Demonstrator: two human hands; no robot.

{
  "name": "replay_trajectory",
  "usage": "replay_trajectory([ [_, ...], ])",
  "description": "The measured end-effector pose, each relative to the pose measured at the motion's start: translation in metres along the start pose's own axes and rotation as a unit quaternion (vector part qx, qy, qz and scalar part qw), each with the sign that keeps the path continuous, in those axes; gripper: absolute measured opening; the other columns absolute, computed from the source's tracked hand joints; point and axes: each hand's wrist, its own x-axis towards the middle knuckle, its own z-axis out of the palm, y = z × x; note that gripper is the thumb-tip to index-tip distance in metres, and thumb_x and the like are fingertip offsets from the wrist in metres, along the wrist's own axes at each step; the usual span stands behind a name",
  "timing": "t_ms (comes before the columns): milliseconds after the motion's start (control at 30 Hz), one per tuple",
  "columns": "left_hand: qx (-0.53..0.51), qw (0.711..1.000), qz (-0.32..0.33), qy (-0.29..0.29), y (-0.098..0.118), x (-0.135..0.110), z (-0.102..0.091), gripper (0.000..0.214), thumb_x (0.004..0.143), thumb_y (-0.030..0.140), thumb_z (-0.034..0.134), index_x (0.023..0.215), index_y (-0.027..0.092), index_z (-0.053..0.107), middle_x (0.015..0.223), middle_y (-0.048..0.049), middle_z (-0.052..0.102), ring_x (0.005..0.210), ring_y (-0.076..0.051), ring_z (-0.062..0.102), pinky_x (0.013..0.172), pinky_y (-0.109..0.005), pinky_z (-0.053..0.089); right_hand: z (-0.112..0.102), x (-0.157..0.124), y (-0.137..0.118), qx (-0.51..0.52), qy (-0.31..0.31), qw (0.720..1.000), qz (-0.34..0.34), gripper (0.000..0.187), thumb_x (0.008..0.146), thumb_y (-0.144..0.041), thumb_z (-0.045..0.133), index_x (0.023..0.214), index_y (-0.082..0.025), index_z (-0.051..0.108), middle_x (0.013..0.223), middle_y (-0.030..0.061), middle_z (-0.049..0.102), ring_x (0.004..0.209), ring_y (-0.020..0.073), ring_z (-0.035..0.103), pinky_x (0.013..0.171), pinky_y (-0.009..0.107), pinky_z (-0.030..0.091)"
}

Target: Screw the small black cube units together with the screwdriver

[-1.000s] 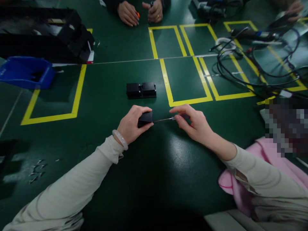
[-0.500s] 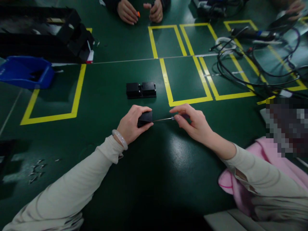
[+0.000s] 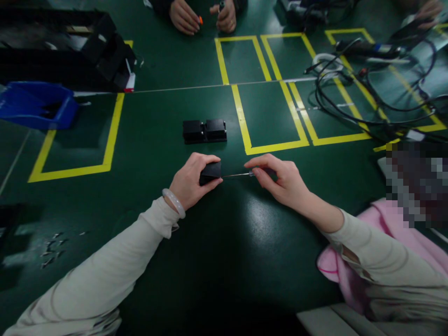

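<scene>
My left hand point(image 3: 191, 179) is closed round a small black block point(image 3: 211, 171) that rests on the green table point(image 3: 147, 140). My right hand point(image 3: 280, 179) pinches a thin screwdriver point(image 3: 238, 175), whose metal shaft lies level and points left into the block's right side. Two more black blocks point(image 3: 205, 130) sit side by side just beyond my hands. A pale bracelet point(image 3: 174, 201) rings my left wrist.
Yellow tape rectangles point(image 3: 273, 116) mark the table. A blue bin point(image 3: 38, 105) and black trays point(image 3: 70, 51) stand at the far left. Tangled black cables point(image 3: 367, 93) lie at the far right. Another person's hands point(image 3: 205, 16) work at the far edge. Small screws point(image 3: 52, 247) lie near left.
</scene>
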Motion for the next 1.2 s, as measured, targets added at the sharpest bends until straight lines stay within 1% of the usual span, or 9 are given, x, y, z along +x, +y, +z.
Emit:
replay_trajectory([
  [100,-0.002,1.000,0.000,-0.001,-0.0001,0.0000,0.0000,0.039,0.090,0.030,0.067,0.125,0.021,0.052,0.118,-0.0072,0.060,0.112,-0.024,0.060,0.096,-0.042,0.052,-0.0004,0.0000,-0.0008,-0.008,0.002,1.000,0.004,0.023,0.096,-0.021,0.053,0.116,-0.019,0.062,0.082,0.0000,0.068,0.067,0.0101,0.064,0.064,0.022,0.049],
  [267,-0.001,1.000,-0.005,-0.005,-0.0005,0.0001,0.0001,0.040,0.090,0.031,0.067,0.125,0.021,0.052,0.119,-0.0078,0.060,0.111,-0.025,0.060,0.095,-0.043,0.053,-0.0009,0.0007,0.0000,-0.002,-0.009,1.000,0.005,0.015,0.098,-0.025,0.053,0.102,-0.018,0.066,0.070,-0.0035,0.065,0.053,0.0064,0.058,0.055,0.019,0.044],
  [433,-0.004,1.000,-0.011,-0.006,0.0000,0.0000,0.0000,0.039,0.090,0.030,0.066,0.125,0.021,0.052,0.119,-0.0074,0.060,0.111,-0.025,0.060,0.095,-0.043,0.053,0.0002,-0.0003,0.0008,-0.012,0.003,1.000,0.007,0.023,0.097,-0.023,0.053,0.117,-0.019,0.062,0.083,0.0001,0.068,0.068,0.0102,0.064,0.064,0.022,0.050],
  [633,0.001,1.000,-0.005,-0.003,-0.0006,0.0000,0.0000,0.041,0.090,0.030,0.067,0.126,0.020,0.052,0.119,-0.0079,0.060,0.111,-0.025,0.060,0.095,-0.043,0.053,-0.0005,0.0007,0.0001,-0.010,-0.009,1.000,0.007,0.014,0.098,-0.026,0.054,0.101,-0.018,0.065,0.078,-0.0011,0.068,0.058,0.0073,0.060,0.057,0.020,0.046],
  [833,-0.002,1.000,-0.009,-0.006,-0.0008,0.0006,0.0000,0.039,0.090,0.031,0.066,0.126,0.021,0.052,0.119,-0.0073,0.060,0.112,-0.025,0.060,0.096,-0.043,0.052,0.0009,-0.0013,0.0020,-0.012,0.009,1.000,-0.004,0.023,0.096,-0.023,0.053,0.118,-0.020,0.059,0.086,0.0007,0.067,0.071,0.0110,0.064,0.066,0.023,0.051],
  [1000,0.001,1.000,-0.010,-0.007,-0.0009,0.0000,0.0003,0.040,0.090,0.032,0.066,0.126,0.022,0.051,0.119,-0.0071,0.059,0.112,-0.025,0.060,0.097,-0.043,0.052,0.0012,-0.0008,0.0021,-0.002,-0.009,1.000,0.009,0.014,0.098,-0.028,0.053,0.104,-0.020,0.062,0.076,-0.0023,0.065,0.058,0.0074,0.059,0.058,0.020,0.046],
  [1067,0.001,1.000,-0.007,-0.006,-0.0008,-0.0001,0.0002,0.040,0.090,0.031,0.066,0.125,0.022,0.051,0.119,-0.0070,0.060,0.112,-0.025,0.060,0.096,-0.043,0.052,0.0016,-0.0009,0.0014,-0.003,0.000,1.000,0.007,0.015,0.098,-0.025,0.052,0.109,-0.020,0.061,0.077,-0.0025,0.063,0.059,0.0079,0.059,0.059,0.021,0.047],
  [1133,-0.002,1.000,-0.004,-0.004,-0.0006,-0.0001,0.0001,0.039,0.090,0.031,0.066,0.125,0.021,0.052,0.119,-0.0071,0.060,0.112,-0.024,0.060,0.096,-0.042,0.052,0.0019,-0.0010,0.0009,-0.003,0.013,1.000,0.002,0.023,0.096,-0.021,0.052,0.118,-0.020,0.057,0.079,-0.0019,0.062,0.065,0.0099,0.061,0.063,0.023,0.049],
  [1200,-0.003,1.000,-0.002,-0.002,-0.0004,-0.0001,0.0000,0.039,0.090,0.030,0.066,0.125,0.020,0.052,0.118,-0.0073,0.060,0.112,-0.024,0.060,0.096,-0.041,0.052,0.0018,-0.0006,0.0009,-0.001,0.016,1.000,-0.001,0.025,0.096,-0.021,0.053,0.121,-0.020,0.056,0.079,-0.0019,0.062,0.067,0.0103,0.061,0.064,0.023,0.049],
])
